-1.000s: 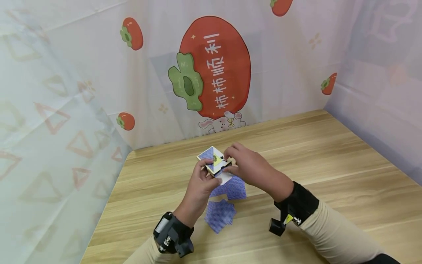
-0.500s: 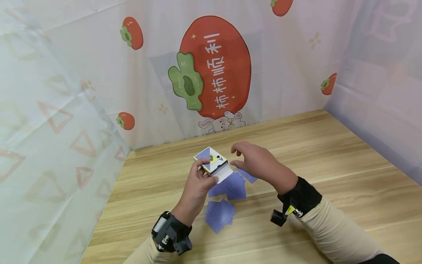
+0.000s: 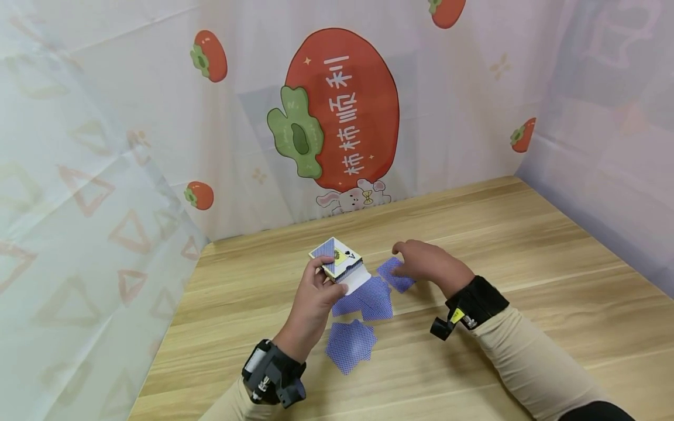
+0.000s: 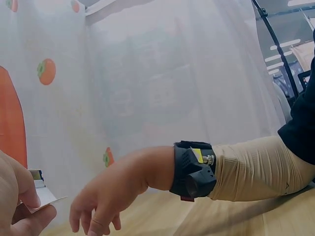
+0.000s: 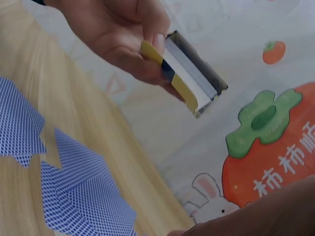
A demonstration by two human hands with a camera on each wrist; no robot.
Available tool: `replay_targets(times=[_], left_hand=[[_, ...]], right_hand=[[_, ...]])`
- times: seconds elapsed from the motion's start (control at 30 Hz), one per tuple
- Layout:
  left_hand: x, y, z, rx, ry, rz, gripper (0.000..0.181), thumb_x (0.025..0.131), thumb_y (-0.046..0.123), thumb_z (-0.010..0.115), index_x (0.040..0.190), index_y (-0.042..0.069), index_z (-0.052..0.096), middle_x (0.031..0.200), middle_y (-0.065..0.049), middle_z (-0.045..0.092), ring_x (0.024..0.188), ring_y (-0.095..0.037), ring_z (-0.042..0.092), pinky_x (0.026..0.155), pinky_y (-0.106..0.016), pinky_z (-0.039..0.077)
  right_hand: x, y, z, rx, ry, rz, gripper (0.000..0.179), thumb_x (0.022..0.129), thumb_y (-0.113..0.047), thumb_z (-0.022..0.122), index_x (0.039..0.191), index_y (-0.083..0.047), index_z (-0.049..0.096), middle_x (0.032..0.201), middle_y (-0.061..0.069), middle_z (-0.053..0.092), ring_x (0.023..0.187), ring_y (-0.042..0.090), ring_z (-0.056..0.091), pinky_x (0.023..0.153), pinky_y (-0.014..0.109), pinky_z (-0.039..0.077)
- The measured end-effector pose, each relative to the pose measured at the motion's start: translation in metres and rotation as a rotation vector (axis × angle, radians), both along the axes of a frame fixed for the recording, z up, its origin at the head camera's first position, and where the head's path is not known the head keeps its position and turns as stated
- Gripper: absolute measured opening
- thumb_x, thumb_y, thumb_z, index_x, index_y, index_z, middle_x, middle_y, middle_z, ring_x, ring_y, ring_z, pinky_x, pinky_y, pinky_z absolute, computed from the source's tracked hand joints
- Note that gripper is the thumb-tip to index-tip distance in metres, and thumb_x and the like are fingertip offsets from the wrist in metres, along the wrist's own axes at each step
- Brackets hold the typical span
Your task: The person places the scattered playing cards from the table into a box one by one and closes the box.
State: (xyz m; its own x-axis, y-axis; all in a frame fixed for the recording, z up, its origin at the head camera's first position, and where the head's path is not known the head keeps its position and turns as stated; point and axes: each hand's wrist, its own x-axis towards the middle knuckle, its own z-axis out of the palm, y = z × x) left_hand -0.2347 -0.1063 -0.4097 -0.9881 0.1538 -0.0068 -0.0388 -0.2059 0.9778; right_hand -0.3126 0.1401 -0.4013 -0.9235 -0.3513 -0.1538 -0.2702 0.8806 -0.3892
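Note:
My left hand (image 3: 308, 313) grips a playing-card box (image 3: 342, 257) above the table, fingers on its far side and thumb by the raised white flap (image 3: 355, 280). An ace of spades is printed on the box's face. In the right wrist view the open end of the box (image 5: 189, 73) shows cards inside, with a gap beside them. My right hand (image 3: 433, 263) reaches down with bent, spread fingers over a small group of blue-backed playing cards (image 3: 401, 283) right of the box; its fingertips overlap them in the head view. In the left wrist view, the right hand's fingers (image 4: 101, 216) hang downward.
More blue-backed cards (image 3: 377, 301) lie spread face down just below the box. Another overlapping pile (image 3: 350, 346) lies nearer me on the wooden table (image 3: 505, 234). A printed curtain (image 3: 447, 117) stands behind the table, with further sheets along both sides.
My right hand has left the box's open end and moved right and down to the cards on the table. The left hand shifted slightly left, still holding the box.

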Motion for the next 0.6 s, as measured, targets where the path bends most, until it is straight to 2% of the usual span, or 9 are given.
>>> replay_targets(times=[0.17,0.27,0.33,0.4,0.5,0.6], left_hand=[[0.0,0.0,-0.001,-0.004,-0.002,-0.001,0.065,0.082,-0.016,0.055,0.138,0.009,0.033,0.151,-0.023,0.038,0.129,-0.032,0.048,0.089,-0.028,0.051],[0.0,0.0,-0.002,-0.01,-0.003,-0.002,0.064,0.083,-0.016,0.055,0.138,0.01,0.034,0.15,-0.023,0.038,0.129,-0.032,0.048,0.088,-0.028,0.051],[0.0,0.0,-0.002,-0.011,-0.004,-0.002,0.064,0.083,-0.016,0.055,0.138,0.01,0.034,0.15,-0.023,0.038,0.129,-0.032,0.048,0.089,-0.028,0.051],[0.0,0.001,-0.003,-0.009,-0.005,-0.002,0.064,0.083,-0.016,0.055,0.138,0.01,0.034,0.15,-0.023,0.038,0.129,-0.032,0.048,0.089,-0.028,0.051],[0.0,0.001,-0.003,-0.006,-0.011,0.0,0.064,0.082,-0.016,0.055,0.138,0.01,0.034,0.15,-0.023,0.038,0.129,-0.032,0.048,0.089,-0.027,0.051],[0.0,0.001,-0.004,-0.006,-0.017,0.001,0.065,0.082,-0.016,0.055,0.138,0.01,0.034,0.151,-0.023,0.039,0.129,-0.031,0.048,0.088,-0.027,0.051]], right_hand=[[-0.008,0.006,-0.012,0.023,-0.045,0.028,0.057,0.093,-0.031,0.071,0.137,0.002,0.057,0.136,0.022,0.06,0.122,0.034,0.057,0.103,0.053,0.046],[-0.011,0.009,-0.017,0.029,-0.076,0.038,0.056,0.093,-0.031,0.07,0.136,0.003,0.059,0.134,0.02,0.062,0.117,0.031,0.059,0.103,0.052,0.046],[-0.013,0.01,-0.019,0.018,-0.096,0.027,0.049,0.093,-0.031,0.07,0.129,0.002,0.063,0.123,0.017,0.066,0.106,0.028,0.062,0.095,0.048,0.05],[-0.014,0.011,-0.021,0.007,-0.101,0.016,0.037,0.092,-0.029,0.07,0.115,0.0,0.069,0.105,0.011,0.068,0.09,0.023,0.06,0.082,0.042,0.051],[-0.015,0.01,-0.024,-0.007,-0.089,0.002,0.022,0.091,-0.027,0.071,0.09,-0.005,0.068,0.08,0.004,0.059,0.071,0.019,0.051,0.064,0.034,0.043],[-0.014,0.006,-0.027,0.015,-0.067,-0.001,0.021,0.09,-0.027,0.072,0.082,-0.008,0.064,0.075,0.002,0.055,0.067,0.018,0.049,0.06,0.031,0.039]])
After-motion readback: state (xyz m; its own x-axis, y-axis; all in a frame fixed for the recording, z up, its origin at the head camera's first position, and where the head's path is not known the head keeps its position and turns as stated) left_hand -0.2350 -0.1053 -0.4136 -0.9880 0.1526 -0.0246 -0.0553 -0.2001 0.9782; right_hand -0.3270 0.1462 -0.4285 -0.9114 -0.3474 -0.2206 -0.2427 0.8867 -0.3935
